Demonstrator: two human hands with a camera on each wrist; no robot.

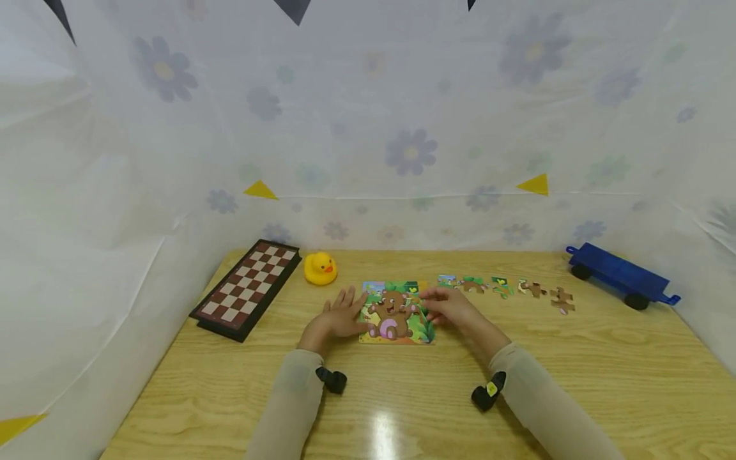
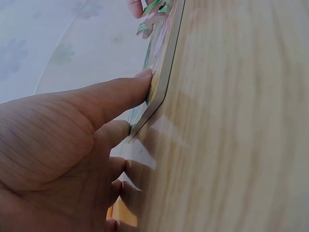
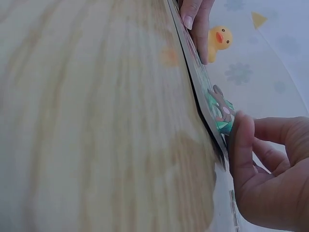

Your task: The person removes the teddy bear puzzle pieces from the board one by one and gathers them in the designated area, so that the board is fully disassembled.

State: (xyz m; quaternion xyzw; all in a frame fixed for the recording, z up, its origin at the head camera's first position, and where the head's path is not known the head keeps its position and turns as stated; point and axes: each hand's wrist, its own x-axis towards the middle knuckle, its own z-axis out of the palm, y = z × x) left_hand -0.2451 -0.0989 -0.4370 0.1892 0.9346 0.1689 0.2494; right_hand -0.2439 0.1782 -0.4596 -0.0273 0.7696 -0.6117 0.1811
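A flat bear jigsaw board (image 1: 397, 340) lies on the wooden table between the two hands. My left hand (image 1: 344, 317) rests at its left side, fingers spread and straight, with the thumb (image 2: 140, 79) pressing the near left part of the board. At the right side, my right hand (image 1: 457, 308) pinches a jigsaw piece (image 3: 222, 104) between thumb and index finger. This piece is brown and green and sits tilted up over the board's surface. The head view shows the bear picture largely filled in around it.
Several loose jigsaw pieces (image 1: 531, 289) lie in a row to the right of the board. A blue toy trailer (image 1: 621, 275) stands at the far right. Behind the left hand sits a yellow rubber duck (image 1: 320, 268), with a checkered chessboard case (image 1: 247, 287) further left.
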